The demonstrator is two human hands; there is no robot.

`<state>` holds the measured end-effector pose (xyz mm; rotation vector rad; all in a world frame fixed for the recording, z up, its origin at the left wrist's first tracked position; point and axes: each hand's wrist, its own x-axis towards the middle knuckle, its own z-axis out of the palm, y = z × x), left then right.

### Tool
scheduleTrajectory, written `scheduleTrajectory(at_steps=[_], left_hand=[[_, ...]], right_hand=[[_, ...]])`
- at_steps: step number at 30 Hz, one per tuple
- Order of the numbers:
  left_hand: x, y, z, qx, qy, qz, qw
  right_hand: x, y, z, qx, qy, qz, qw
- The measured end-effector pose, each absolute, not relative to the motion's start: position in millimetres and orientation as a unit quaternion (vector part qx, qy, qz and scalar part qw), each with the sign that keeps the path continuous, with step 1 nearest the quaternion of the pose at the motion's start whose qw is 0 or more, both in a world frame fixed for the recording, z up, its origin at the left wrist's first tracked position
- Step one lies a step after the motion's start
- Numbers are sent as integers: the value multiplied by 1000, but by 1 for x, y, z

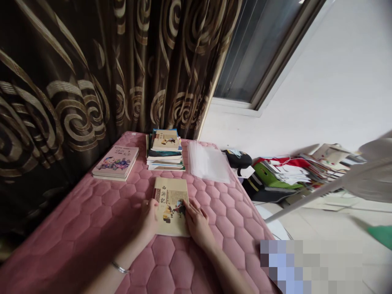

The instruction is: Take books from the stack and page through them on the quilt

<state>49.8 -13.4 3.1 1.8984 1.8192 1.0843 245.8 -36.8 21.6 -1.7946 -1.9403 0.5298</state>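
Observation:
A cream paperback book [172,220] with an illustrated cover and dark Chinese characters lies face up over the pink quilted mattress. At its left edge, my left hand [149,215] is closed with curled fingers. From the right side my right hand [198,222] grips the book, its fingertips over the cover's edge and its thumb hidden. Beyond the book rises a stack of books and booklets [165,154], topped by a similar cream book [165,140]. To its right lies a pile of clear plastic sheets [208,162]. Pink-covered books [115,161] sit stacked at the left.
The quilted mattress [165,261] carries everything I handle. A dark patterned curtain [101,81] hangs along the left and back. Past the right edge are a black bag [238,158], papers [286,171] and a pale slanted pole [309,196].

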Motion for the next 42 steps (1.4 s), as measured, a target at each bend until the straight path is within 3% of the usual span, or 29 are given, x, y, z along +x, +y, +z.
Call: scheduleTrajectory(at_steps=[7,10,13,16,19,25,33,37,42], left_hand=[[53,-9,2,682,621,370,114],[52,-21,15,701,662,247,93],[56,-32,32,714,690,121,-4],[71,-26,41,740,660,99,-86],[94,-1,36,823,559,95,-45],[108,50,24,793,593,137,-32],[61,58,18,814,564,129,-54],[61,57,17,813,566,129,-50],[62,55,20,815,565,124,-33]], right_hand=[[248,-31,17,-662,-697,159,226],[248,-34,18,-656,-707,147,219],[248,-37,20,-652,-716,129,216],[247,-38,20,-650,-720,119,215],[245,-38,20,-654,-718,110,212],[243,-40,26,-658,-718,96,203],[239,-43,27,-681,-716,43,144],[225,-23,36,-600,-794,45,89],[211,30,46,-523,-843,92,86]])
